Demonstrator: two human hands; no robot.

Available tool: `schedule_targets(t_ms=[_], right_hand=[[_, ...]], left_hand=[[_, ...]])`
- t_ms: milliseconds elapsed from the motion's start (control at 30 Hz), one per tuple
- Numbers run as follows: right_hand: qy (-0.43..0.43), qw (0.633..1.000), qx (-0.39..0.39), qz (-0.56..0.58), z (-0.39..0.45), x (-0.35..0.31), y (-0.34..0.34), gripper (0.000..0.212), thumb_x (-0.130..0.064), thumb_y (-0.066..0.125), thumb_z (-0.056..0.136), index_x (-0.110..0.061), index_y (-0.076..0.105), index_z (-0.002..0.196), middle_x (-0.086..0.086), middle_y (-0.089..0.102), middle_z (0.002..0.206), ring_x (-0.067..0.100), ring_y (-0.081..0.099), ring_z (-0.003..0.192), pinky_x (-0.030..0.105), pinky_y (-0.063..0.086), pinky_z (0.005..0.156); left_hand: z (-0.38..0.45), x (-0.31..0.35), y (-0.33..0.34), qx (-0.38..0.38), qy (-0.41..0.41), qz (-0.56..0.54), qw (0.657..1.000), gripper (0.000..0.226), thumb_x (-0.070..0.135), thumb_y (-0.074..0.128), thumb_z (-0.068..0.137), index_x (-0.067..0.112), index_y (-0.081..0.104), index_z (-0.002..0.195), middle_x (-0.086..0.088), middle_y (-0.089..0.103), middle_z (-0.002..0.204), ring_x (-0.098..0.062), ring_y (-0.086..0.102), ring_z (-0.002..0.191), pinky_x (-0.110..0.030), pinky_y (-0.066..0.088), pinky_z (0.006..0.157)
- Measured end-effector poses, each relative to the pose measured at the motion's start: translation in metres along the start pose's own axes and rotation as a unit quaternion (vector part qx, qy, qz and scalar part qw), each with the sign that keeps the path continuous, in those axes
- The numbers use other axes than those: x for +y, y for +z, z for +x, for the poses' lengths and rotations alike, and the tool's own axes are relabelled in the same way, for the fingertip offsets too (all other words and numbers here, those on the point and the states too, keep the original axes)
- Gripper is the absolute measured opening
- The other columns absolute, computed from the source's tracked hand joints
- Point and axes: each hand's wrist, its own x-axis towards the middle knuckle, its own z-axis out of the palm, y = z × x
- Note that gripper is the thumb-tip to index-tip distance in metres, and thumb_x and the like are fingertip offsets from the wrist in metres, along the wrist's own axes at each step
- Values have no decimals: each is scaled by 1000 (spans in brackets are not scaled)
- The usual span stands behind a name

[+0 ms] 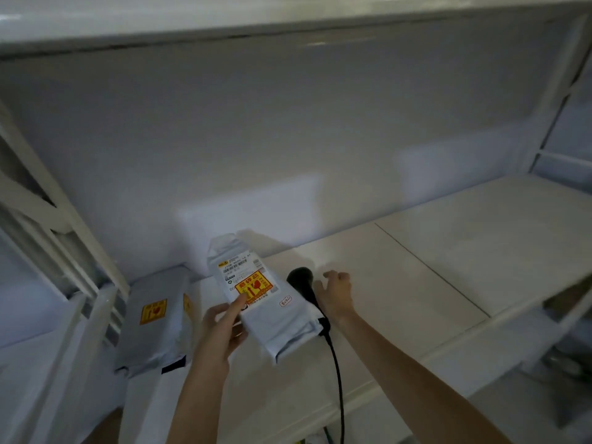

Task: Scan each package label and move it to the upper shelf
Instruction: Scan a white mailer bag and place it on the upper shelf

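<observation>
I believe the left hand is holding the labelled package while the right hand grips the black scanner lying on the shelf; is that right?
Not quite. In the head view the right hand is open beside the black scanner, not gripping it. The left hand does hold the labelled package, and the scanner lies on the shelf.

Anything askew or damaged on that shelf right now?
Nothing looks damaged or spilled. The scanner lies on the shelf, partly under the held package; its cable hangs over the front edge.
</observation>
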Motion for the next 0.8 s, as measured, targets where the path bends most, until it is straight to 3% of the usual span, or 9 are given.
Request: schedule_targets(t_ms=[67, 133, 233, 367, 433, 500, 667, 733, 800], right_hand=[[-51, 987, 55, 145, -17, 1, -26, 33, -2, 42, 92, -5, 52, 123, 17, 37, 137, 26, 47, 118, 27, 38, 98], [-95, 960, -20, 263, -35, 8, -60, 43, 10, 39, 85, -14, 54, 118, 13, 46, 135, 20, 50, 115, 24, 44, 91], [-122, 953, -153, 231, -62, 29, -111, 61, 22, 35, 81, -11, 48, 130, 2, 49, 137, 13, 49, 123, 25, 45, 96], [-106, 959, -154, 213, -92, 56, -157, 48, 0, 47, 89, -6, 44, 137, 10, 52, 139, 8, 53, 122, 19, 47, 94], [-101, 959, -132, 231, -103, 63, -179, 66, -23, 57, 73, -10, 45, 137, -1, 54, 136, -4, 53, 119, 13, 46, 91], [-113, 954, -115, 255, -110, 71, -202, 73, -25, 60, 66, -15, 44, 136, -9, 53, 133, -14, 55, 111, 11, 48, 87], [-159, 954, -38, 250, -119, 101, -280, 65, -23, 63, 79, -23, 42, 140, 0, 48, 143, 17, 61, 112, 34, 50, 91], [-178, 951, -9, 252, -128, 110, -324, 59, -31, 62, 82, -24, 44, 138, -1, 52, 139, 20, 60, 114, 37, 49, 95], [-181, 947, 16, 265, -135, 118, -369, 64, -43, 64, 79, -18, 47, 135, -4, 60, 130, 12, 62, 111, 24, 50, 88]], left_hand=[[3, -2, 17, -36, -14, 4, 999, 52, 32, 71, 80, -1, 57, 117, -16, 70, 92, -20, 63, 71, -21, 52, 48], [4, -7, 38, -76, -25, 7, 997, 56, 37, 72, 79, -1, 58, 117, -18, 70, 98, -23, 63, 78, -24, 54, 57], [-4, -17, 77, -110, -28, 9, 994, 61, 42, 71, 78, -2, 57, 118, -19, 67, 92, -24, 57, 74, -25, 53, 56], [-29, -21, 135, -138, -40, 12, 990, 54, 39, 68, 83, -4, 59, 113, -24, 68, 102, -28, 63, 79, -31, 51, 62], [-44, -21, 162, -165, -41, 18, 985, 50, 39, 64, 86, -5, 61, 110, -24, 68, 108, -31, 66, 88, -35, 52, 70], [-60, -20, 186, -183, -31, 38, 982, 53, 41, 62, 86, -5, 60, 112, -23, 69, 107, -35, 67, 93, -37, 53, 73], [-120, -5, 267, -261, 53, 95, 959, 53, 42, 61, 86, -4, 58, 114, -21, 69, 105, -32, 68, 91, -28, 52, 60], [-157, 3, 304, -315, 81, 93, 941, 39, 37, 58, 88, 7, 62, 113, -12, 71, 107, -26, 68, 97, -30, 51, 72], [-192, 9, 341, -376, 110, 84, 916, 34, 39, 58, 88, 21, 63, 117, -2, 71, 114, -18, 66, 105, -32, 49, 87]])
